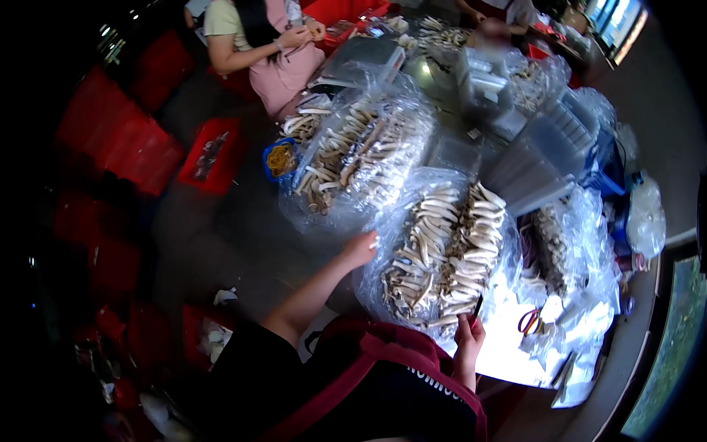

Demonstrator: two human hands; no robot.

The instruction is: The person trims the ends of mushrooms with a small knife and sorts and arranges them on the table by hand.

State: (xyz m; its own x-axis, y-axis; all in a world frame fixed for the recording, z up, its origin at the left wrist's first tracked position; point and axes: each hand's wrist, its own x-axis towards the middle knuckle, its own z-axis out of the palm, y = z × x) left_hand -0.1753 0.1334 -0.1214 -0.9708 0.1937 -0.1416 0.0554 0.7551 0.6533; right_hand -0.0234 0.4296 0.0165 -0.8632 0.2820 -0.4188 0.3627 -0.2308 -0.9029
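My left hand is closed at the left edge of a clear plastic bag, with something small and white at its fingertips. In my right hand, at the near edge of the bag, is a knife with a dark blade, pointing up and away. Between my hands the opened bag holds rows of pale, long-stemmed mushrooms. A second plastic-wrapped heap of mushrooms lies beyond it. Scissors with red and yellow handles rest on the bright surface right of my right hand.
A blue basket of yellow bands stands beside the far heap. Clear plastic containers are stacked at the right. Red crates stand on the floor to the left. A person in a pink apron sits across; another person's arms show at the top.
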